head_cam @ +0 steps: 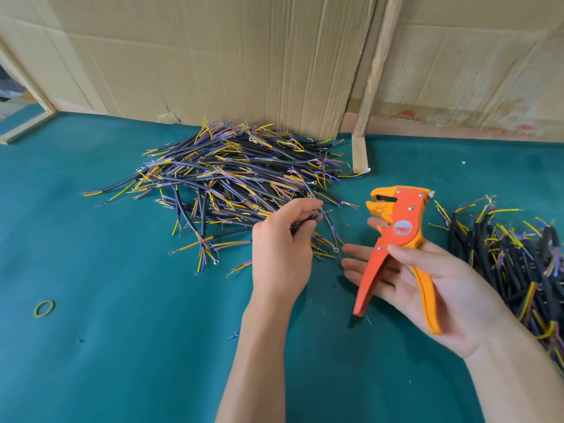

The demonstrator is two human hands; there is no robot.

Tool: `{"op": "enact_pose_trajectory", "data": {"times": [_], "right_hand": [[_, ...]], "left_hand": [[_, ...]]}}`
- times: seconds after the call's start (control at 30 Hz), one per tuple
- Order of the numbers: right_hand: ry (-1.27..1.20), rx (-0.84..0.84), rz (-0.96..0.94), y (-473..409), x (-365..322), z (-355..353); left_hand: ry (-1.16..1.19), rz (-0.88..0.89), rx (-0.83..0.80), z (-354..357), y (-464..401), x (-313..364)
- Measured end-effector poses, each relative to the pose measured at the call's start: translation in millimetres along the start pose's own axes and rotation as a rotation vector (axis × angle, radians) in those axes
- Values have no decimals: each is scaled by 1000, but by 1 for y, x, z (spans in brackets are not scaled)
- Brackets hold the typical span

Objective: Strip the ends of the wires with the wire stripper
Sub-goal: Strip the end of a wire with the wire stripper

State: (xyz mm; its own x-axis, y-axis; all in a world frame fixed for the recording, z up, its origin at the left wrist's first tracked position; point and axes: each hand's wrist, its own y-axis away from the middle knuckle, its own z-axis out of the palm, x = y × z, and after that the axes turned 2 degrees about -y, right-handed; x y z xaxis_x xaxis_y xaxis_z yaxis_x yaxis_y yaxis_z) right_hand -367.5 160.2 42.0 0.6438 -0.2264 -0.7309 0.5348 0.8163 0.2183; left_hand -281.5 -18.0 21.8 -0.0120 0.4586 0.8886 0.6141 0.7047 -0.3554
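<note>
Left hand (pixel 279 248) pinches one black wire (pixel 305 222) between thumb and fingers, at the near right edge of the big pile (pixel 232 181) on the green worktop (pixel 122 300). The wire's long axis runs roughly left-right, rising a little toward the right; its thin coloured cores stick out past the fingertips, pointing right at the stripper (pixel 396 239)

Right hand (pixel 427 285) carries the stripper, head up and away from the person, handles down in the palm. Fingers lie mostly straight under the handles, thumb curled over the top near the pivot, so a loose hold, handles spread, not squeezed. Jaws sit at the upper left of the tool and face left, toward the wire end

Key relation: wire tip lies just left of the jaw opening and slightly below it, near but apart, nothing between them. Left hand is nearer the wire pile; right hand is nearer a second pile (pixel 512 264) at the right edge of the worktop

Judgement: next move likely feeds the wire end rightward into the jaws, or brings the tool leftward onto it, then squeezes. Cores fan out, so they may need lining up first

Also there: a yellow-green rubber band (pixel 44 308) lying left on the worktop, cardboard (pixel 213 56) standing behind the piles
</note>
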Motion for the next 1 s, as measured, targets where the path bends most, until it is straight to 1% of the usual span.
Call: {"op": "enact_pose_trajectory", "data": {"times": [0.13, 0.23, 0.3, 0.4, 0.5, 0.53, 0.63, 0.7, 0.77, 1.0], "right_hand": [[68, -28, 72, 0, 2, 7], [81, 3, 96, -1, 7, 12], [125, 55, 73, -3, 13, 19], [187, 188, -6, -7, 23, 31], [186, 283, -46, -9, 27, 38], [182, 278, -26, -8, 26, 38], [229, 124, 71, -2, 17, 32], [258, 64, 131, 1, 13, 28], [280, 46, 168, 1, 14, 27], [261, 9, 203, -1, 16, 30]], "left_hand": [[5, -5, 27, -1, 0, 0], [20, -12, 34, -2, 0, 0], [24, -13, 39, -3, 0, 1], [33, -13, 61, -5, 0, 1], [34, -10, 66, -6, -1, 2], [26, -10, 68, -7, -1, 3], [23, -14, 63, -5, 0, 3], [25, -12, 54, -4, 0, 2], [17, 2, 34, -4, 1, 3], [-50, 22, -24, -5, 1, 3]]}}
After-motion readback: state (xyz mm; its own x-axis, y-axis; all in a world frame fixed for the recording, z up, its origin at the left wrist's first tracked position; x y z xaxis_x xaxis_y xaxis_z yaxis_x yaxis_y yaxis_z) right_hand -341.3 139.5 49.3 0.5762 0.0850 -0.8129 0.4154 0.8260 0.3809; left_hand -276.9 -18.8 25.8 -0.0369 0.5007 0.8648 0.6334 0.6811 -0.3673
